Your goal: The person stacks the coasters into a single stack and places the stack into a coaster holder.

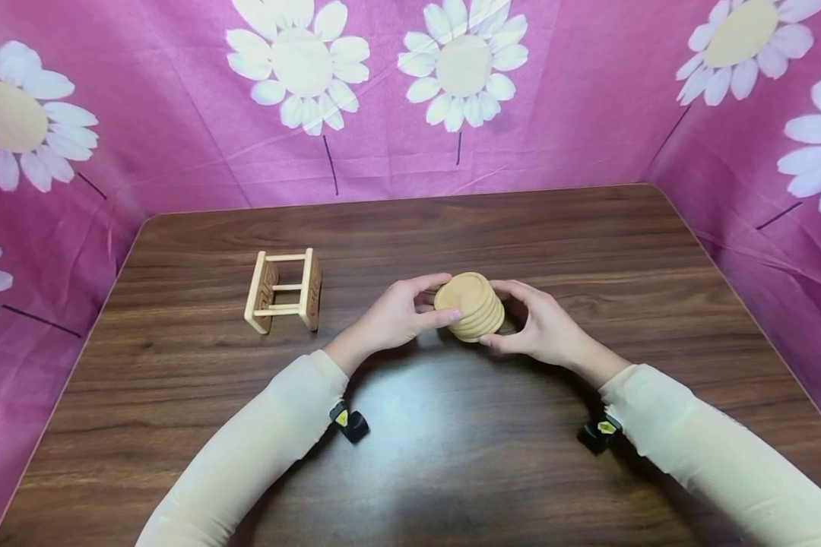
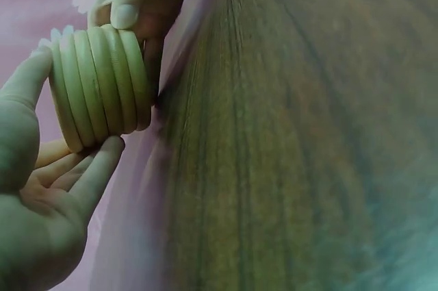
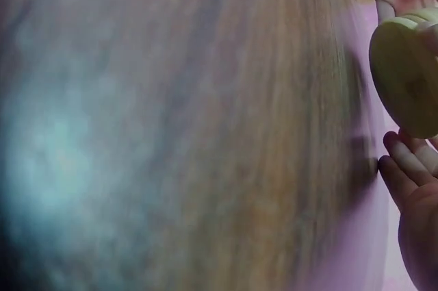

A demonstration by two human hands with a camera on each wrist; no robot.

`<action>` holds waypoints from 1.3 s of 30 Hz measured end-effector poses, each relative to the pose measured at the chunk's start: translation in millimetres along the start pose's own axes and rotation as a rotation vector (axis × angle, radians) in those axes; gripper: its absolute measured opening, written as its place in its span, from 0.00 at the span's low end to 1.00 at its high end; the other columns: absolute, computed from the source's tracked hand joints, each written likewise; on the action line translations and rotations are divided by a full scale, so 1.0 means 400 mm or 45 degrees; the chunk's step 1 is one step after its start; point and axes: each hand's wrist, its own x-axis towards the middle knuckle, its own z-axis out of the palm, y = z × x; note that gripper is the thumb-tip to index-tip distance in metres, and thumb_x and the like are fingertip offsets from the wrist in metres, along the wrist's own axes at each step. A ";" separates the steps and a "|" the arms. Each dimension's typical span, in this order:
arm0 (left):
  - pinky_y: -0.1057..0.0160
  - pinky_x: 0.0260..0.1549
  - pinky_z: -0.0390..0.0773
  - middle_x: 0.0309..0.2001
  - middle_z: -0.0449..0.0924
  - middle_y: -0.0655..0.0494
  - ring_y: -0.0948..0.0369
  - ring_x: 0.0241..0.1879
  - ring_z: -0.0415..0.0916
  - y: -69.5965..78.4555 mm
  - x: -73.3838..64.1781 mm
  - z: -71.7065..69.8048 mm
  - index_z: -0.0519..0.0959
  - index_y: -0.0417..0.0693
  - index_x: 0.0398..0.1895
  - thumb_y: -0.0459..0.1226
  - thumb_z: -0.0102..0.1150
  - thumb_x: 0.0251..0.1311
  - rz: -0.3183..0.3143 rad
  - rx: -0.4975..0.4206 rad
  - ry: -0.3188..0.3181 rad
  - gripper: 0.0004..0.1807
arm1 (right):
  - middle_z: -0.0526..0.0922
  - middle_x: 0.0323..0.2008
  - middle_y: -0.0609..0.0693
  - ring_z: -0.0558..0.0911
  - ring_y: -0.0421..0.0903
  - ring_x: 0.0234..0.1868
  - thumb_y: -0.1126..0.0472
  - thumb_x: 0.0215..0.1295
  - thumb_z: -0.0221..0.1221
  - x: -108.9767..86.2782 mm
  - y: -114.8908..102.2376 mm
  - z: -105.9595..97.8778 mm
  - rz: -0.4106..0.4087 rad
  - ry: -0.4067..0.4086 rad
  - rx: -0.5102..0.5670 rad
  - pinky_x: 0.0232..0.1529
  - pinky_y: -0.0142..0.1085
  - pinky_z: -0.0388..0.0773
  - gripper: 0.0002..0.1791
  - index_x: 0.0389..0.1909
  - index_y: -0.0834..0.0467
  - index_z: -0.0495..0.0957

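Observation:
A stack of several round, pale wooden coasters [image 1: 468, 296] is tilted above the table, held from both sides. My left hand [image 1: 400, 311] grips the stack's left side, thumb toward me and fingers on the far side. From the right, my right hand [image 1: 543, 327] holds the lower coasters between thumb and fingers. In the left wrist view the coasters' ribbed edges [image 2: 99, 89] face the camera, the right thumb lying on the end coaster. The right wrist view shows one flat coaster face [image 3: 404, 79], cut off at the frame edge.
On the left of the brown wood-grain table [image 1: 178, 395] stands a small wooden rack [image 1: 308, 292] with two carved side panels joined by round rods. Pink cloth [image 1: 588, 99] with white daisies hangs behind the table and at its sides.

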 end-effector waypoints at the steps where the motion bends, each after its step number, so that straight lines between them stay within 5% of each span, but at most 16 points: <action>1: 0.60 0.58 0.86 0.63 0.85 0.36 0.48 0.60 0.87 -0.001 -0.002 0.000 0.68 0.35 0.79 0.36 0.70 0.72 -0.009 -0.053 0.003 0.36 | 0.87 0.61 0.59 0.84 0.48 0.59 0.62 0.53 0.82 0.001 -0.001 0.002 0.006 0.004 0.039 0.64 0.29 0.75 0.41 0.69 0.63 0.78; 4: 0.60 0.59 0.85 0.64 0.83 0.33 0.45 0.62 0.85 -0.005 -0.007 0.003 0.67 0.32 0.78 0.33 0.68 0.72 -0.023 -0.185 0.018 0.35 | 0.85 0.62 0.60 0.82 0.38 0.59 0.68 0.54 0.80 0.004 -0.004 0.009 0.029 0.012 0.191 0.63 0.20 0.73 0.40 0.69 0.66 0.77; 8: 0.59 0.61 0.84 0.69 0.80 0.32 0.42 0.65 0.83 -0.007 -0.013 0.005 0.67 0.32 0.78 0.32 0.66 0.73 -0.028 -0.259 0.054 0.34 | 0.81 0.64 0.62 0.81 0.29 0.60 0.75 0.55 0.77 0.008 -0.009 0.019 0.046 0.034 0.375 0.65 0.21 0.75 0.39 0.69 0.70 0.75; 21: 0.56 0.66 0.82 0.69 0.77 0.28 0.41 0.68 0.80 -0.011 -0.027 0.006 0.66 0.29 0.78 0.29 0.58 0.77 -0.009 -0.504 0.134 0.30 | 0.80 0.64 0.39 0.81 0.33 0.63 0.79 0.64 0.68 0.019 -0.041 0.040 0.112 0.138 0.789 0.65 0.28 0.79 0.37 0.74 0.72 0.69; 32: 0.57 0.66 0.82 0.68 0.79 0.31 0.41 0.68 0.81 -0.004 -0.050 -0.050 0.69 0.31 0.77 0.28 0.61 0.75 0.010 -0.398 0.108 0.29 | 0.81 0.64 0.45 0.82 0.37 0.62 0.83 0.61 0.66 0.042 -0.079 0.057 0.069 0.187 0.977 0.65 0.33 0.81 0.39 0.75 0.73 0.68; 39: 0.61 0.61 0.84 0.64 0.82 0.29 0.57 0.58 0.87 -0.004 -0.093 -0.096 0.71 0.32 0.76 0.26 0.64 0.71 -0.024 -0.430 0.135 0.31 | 0.78 0.65 0.47 0.81 0.39 0.64 0.83 0.59 0.68 0.071 -0.112 0.081 0.004 0.156 0.937 0.65 0.35 0.81 0.42 0.76 0.74 0.67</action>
